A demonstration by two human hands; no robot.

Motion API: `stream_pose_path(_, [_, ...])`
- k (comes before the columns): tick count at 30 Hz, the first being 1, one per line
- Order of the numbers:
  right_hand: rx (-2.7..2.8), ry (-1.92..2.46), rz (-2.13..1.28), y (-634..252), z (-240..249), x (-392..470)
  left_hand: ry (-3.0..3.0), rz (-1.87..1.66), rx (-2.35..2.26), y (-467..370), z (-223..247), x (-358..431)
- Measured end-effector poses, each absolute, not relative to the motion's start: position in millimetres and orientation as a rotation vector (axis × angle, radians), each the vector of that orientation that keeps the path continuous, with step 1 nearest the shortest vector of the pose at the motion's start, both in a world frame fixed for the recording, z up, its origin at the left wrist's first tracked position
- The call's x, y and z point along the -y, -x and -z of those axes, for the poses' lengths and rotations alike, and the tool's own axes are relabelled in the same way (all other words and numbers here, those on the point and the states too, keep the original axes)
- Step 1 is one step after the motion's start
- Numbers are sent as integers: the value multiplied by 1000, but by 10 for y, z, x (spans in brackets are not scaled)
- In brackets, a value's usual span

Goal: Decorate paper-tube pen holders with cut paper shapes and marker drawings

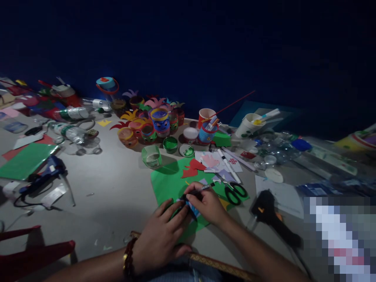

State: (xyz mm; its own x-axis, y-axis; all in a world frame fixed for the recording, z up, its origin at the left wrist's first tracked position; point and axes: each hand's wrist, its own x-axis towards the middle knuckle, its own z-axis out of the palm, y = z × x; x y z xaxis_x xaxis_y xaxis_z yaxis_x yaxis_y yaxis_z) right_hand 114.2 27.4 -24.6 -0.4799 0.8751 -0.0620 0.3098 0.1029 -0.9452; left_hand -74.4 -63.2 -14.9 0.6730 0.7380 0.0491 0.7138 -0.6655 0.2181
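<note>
A green sheet (167,182) lies before me with red paper scraps (192,167) on it. My right hand (208,203) grips a dark pen (208,187), its tip end pointing down and left. Under the fingers of both hands is a small blue paper piece (193,211), partly hidden. My left hand (167,227) lies flat with fingers spread, pressing on the paper beside the pen. Black-handled scissors (235,192) rest at the sheet's right edge, close to my right hand.
Decorated cups (160,122) stand at the back, near a marker cup (207,134) and a green paint jar (170,144). A black glue gun (272,217) lies right; a blue one (49,172) lies left. Plastic bottles (70,131) are back left. A pixelated patch covers the lower right.
</note>
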Motion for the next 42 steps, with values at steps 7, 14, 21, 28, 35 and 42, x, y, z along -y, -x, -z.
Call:
stream_pose_path(7, [1864,1172,-1333,-1151,276,-273,-2702,-186,-1194,742,152,642])
stream_pose_path(14, [1864,1160,-1338,-1150,270,-257,-2714,-187,-1194,749,171,642])
stream_pose_path(21, [1852,1161,-1326,-1156,265,-261,-2723,-189,-1187,749,159,641])
stream_pose_path(28, [1833,1160,-1319,-1174,267,-273,-2722,-160,-1192,751,178,643])
stream_pose_path(35, [1823,1153,-1325,-1183,216,-264,-2725,-157,-1200,765,212,651])
stream_pose_path(42, [1837,1152,-1282,-1216,251,-239,-2753,-167,-1191,766,229,656])
